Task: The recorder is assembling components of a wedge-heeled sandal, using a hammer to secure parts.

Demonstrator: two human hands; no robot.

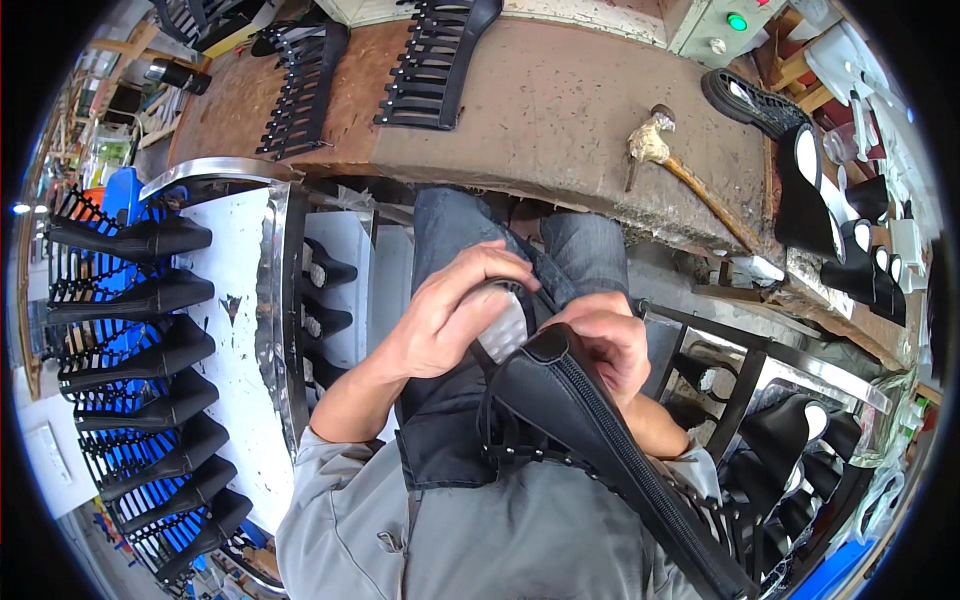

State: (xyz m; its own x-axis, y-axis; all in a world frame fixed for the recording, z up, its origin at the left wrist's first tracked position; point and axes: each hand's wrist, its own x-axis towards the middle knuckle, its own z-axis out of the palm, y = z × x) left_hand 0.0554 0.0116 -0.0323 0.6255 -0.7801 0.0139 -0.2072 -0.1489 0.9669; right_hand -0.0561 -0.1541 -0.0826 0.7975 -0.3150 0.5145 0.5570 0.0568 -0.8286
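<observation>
Gripping black zip boot btwn both hands: left grip atop sole, right grip closed behind.

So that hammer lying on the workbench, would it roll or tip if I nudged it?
The hammer probably wouldn't roll: it lies flat and its crusted head looks lumpy. It likely feels head-heavy, so a nudge on the thin handle would probably pivot it.

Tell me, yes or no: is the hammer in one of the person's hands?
No. The hammer lies on the workbench, while both hands grip the black boot.
</observation>
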